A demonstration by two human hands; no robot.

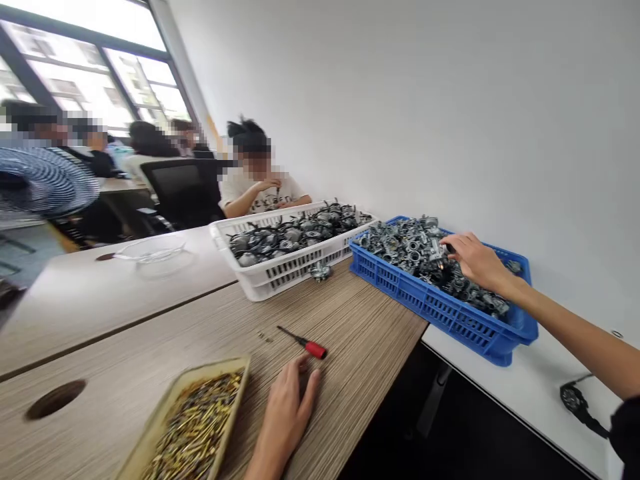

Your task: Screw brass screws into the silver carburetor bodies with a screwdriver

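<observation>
My left hand (287, 407) lies on the wooden table with its fingers loosely stretched out, holding nothing. Just beyond its fingertips is a screwdriver (315, 349) with a red and black handle, its shaft pointing to the far left. My right hand (473, 260) reaches over the blue basket (450, 327), fingers pinched on a grey metal part that looks like a carburetor (434, 248). Similar metal castings (395, 240) are heaped below it. Close to my left wrist, a yellowish tray (247, 373) holds many small brass-coloured pieces (200, 420).
A white basket (260, 290) of dark-tubed metal parts stands beside the blue one. One loose metal part (321, 271) lies before it. A co-worker (265, 180) sits behind; a fan (45, 183) is at left. A black watch (575, 400) lies on the lower white surface.
</observation>
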